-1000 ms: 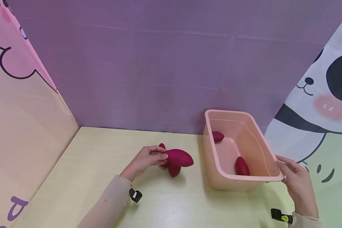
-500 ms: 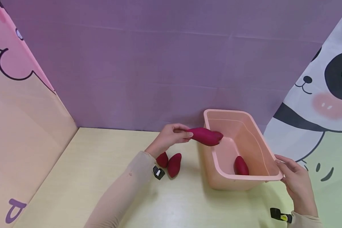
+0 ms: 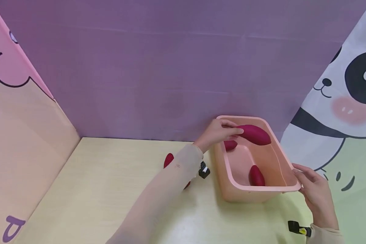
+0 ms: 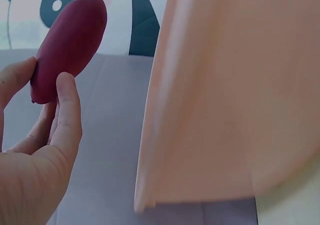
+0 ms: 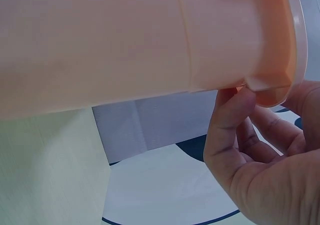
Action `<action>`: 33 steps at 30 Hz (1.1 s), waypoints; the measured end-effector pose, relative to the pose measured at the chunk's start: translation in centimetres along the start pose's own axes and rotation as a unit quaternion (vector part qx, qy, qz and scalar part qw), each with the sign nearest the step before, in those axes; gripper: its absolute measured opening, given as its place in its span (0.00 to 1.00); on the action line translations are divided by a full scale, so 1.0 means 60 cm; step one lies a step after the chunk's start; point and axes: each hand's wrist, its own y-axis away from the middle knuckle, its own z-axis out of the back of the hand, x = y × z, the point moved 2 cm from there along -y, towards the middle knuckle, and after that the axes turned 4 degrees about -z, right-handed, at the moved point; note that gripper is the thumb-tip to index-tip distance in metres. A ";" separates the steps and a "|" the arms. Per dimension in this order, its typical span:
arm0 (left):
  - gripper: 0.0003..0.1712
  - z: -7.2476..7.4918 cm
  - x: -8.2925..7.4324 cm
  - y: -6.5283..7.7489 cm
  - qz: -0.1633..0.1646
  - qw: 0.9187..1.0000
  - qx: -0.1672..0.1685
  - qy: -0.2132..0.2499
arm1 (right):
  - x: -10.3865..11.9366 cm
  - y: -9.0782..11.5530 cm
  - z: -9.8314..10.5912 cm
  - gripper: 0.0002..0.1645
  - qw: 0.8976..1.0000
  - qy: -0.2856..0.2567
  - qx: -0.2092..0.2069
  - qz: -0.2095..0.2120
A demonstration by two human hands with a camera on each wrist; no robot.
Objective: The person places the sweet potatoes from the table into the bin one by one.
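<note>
My left hand (image 3: 217,134) pinches one end of a dark red sweet potato (image 3: 256,135) between thumb and fingers. It is held above the far part of a peach plastic bin (image 3: 247,196), with its free end pointing right. In the left wrist view the sweet potato (image 4: 70,45) shows smooth skin, beside the bin's wall (image 4: 220,100). My right hand (image 3: 318,193) grips the bin's near right corner; the right wrist view shows its fingers curled under the rim (image 5: 300,40). Inside the bin lie one sweet potato (image 3: 230,145) at the far left and another (image 3: 257,175) near the front.
Two more red pieces, one (image 3: 168,159) behind the left sleeve and one (image 3: 187,185) mostly covered by it, lie on the pale wooden table (image 3: 109,183). A purple cloth (image 3: 170,74) hangs behind, and a panda-printed panel (image 3: 350,101) borders the right side.
My left hand has lifted a sweet potato from the group on the table and carried it right and away, over the bin. My right hand has stayed at the bin's corner.
</note>
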 end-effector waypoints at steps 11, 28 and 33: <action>0.09 -0.083 0.008 -0.028 0.016 0.999 0.003 -0.042 | 0.004 0.007 -0.018 0.25 1.000 0.000 0.015 0.003; 0.04 -0.103 0.001 -0.015 0.005 0.930 0.157 -0.332 | 0.003 0.007 -0.035 0.24 1.000 -0.011 0.025 0.007; 0.07 -0.102 -0.006 -0.008 0.001 0.924 0.133 -0.358 | 0.002 0.002 -0.038 0.23 0.999 -0.015 0.029 0.007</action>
